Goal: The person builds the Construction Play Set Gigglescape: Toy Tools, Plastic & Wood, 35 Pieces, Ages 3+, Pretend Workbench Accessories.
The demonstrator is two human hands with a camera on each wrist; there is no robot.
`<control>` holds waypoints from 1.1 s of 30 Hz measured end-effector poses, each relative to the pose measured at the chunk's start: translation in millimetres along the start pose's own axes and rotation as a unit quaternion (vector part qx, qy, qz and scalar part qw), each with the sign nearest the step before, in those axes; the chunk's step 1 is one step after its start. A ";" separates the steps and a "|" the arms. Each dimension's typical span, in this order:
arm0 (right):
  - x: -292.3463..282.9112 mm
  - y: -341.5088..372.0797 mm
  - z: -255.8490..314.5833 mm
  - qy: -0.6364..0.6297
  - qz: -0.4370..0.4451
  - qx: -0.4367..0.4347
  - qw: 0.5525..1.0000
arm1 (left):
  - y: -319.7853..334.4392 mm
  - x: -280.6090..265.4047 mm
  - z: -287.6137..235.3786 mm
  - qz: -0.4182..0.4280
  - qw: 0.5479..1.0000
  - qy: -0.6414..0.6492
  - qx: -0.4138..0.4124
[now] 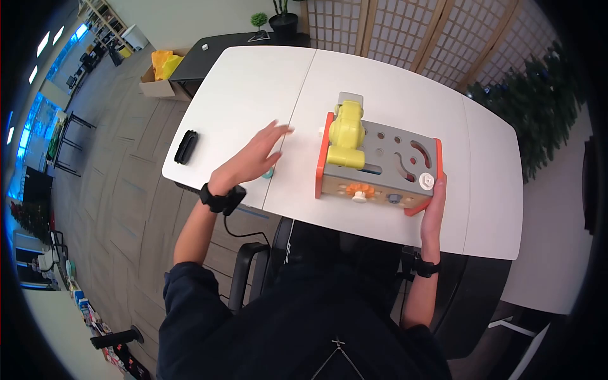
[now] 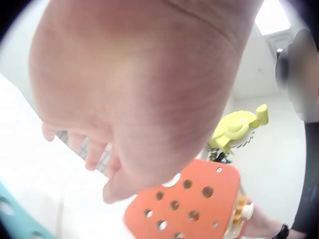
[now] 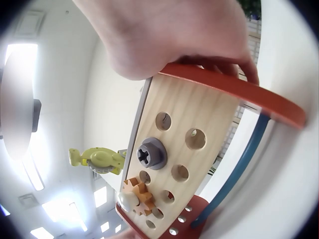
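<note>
A wooden toy workbench [image 1: 380, 158] with a grey perforated top and red end panels stands on the white table. My right hand [image 1: 434, 212] lies along the outer face of its right red panel [image 3: 234, 89], fingers extended against it. My left hand [image 1: 253, 158] hovers left of the workbench, palm down, fingers spread and holding nothing. Under it, partly hidden, is a teal perforated piece [image 2: 20, 214]. A yellow toy saw [image 1: 346, 133] sits at the top's left end. An orange gear [image 3: 138, 196] and a grey bolt [image 3: 152, 153] are on the near side.
A black case [image 1: 186, 147] lies near the table's left edge. A chair armrest [image 1: 250, 269] is close in front of the table. Behind the table stand a folding screen [image 1: 405, 31] and potted plants, with a green tree [image 1: 532, 107] at right.
</note>
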State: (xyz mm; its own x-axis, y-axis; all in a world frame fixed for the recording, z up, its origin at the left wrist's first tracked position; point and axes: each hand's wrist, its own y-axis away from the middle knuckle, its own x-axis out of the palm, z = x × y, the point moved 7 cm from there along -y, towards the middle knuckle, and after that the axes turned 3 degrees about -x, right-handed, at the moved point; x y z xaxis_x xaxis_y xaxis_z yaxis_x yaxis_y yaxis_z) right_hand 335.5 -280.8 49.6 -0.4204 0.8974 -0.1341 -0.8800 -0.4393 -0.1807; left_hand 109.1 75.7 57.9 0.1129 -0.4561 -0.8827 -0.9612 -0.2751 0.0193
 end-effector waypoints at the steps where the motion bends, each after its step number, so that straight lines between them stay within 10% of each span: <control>1: 0.2 -1.4 -2.8 0.004 0.003 -0.001 1.000 | 16.2 11.3 20.5 0.030 0.995 -0.094 -0.027; 9: -8.2 -5.1 3.1 0.065 0.012 0.007 0.998 | 67.7 12.5 54.3 -0.022 0.990 -0.083 -0.108; 15: -23.6 5.8 61.9 0.165 -0.127 -0.153 0.966 | 46.5 -9.0 28.0 -0.013 0.994 0.022 -0.107; 23: 34.7 20.5 126.1 0.044 0.026 -0.216 0.975 | 10.4 -45.2 -114.9 -0.057 0.987 0.111 0.106; 33: 79.8 16.2 165.2 0.052 0.121 -0.299 0.945 | -12.4 -30.8 -130.3 -0.061 0.981 0.113 0.144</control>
State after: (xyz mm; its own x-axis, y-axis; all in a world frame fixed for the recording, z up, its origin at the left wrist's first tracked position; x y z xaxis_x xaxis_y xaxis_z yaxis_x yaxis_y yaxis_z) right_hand 251.2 -209.4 196.9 -0.5415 0.7728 -0.3309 -0.4660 -0.6036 -0.6469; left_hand 150.3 -17.1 146.0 0.2534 -0.6190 -0.7434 -0.9647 -0.1044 -0.2419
